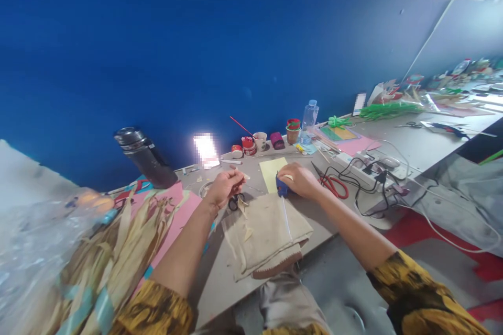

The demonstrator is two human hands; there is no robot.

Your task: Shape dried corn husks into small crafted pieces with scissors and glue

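My left hand (228,188) is closed in a pinch above the table, with a small pale piece (246,177) at its fingertips; its exact kind is too small to tell. Fingers of my right hand (302,180) wrap round a blue glue gun (281,186), partly hidden by the hand. From the gun's rear a whitish glue stick (287,220) extends toward me over a folded beige cloth (263,230). Dark-handled scissors (236,202) lie just below my left hand, beside thin husk scraps (247,233) on the cloth. A yellow paper sheet (269,175) is between the hands.
Dried corn husks (121,235) and a black thermos (146,158) are at left. Red-handled scissors (334,187) and a power strip (361,170) with tangled cords lie right. A cup (260,141), a small pot (292,135) and a water bottle (309,121) line the blue wall.
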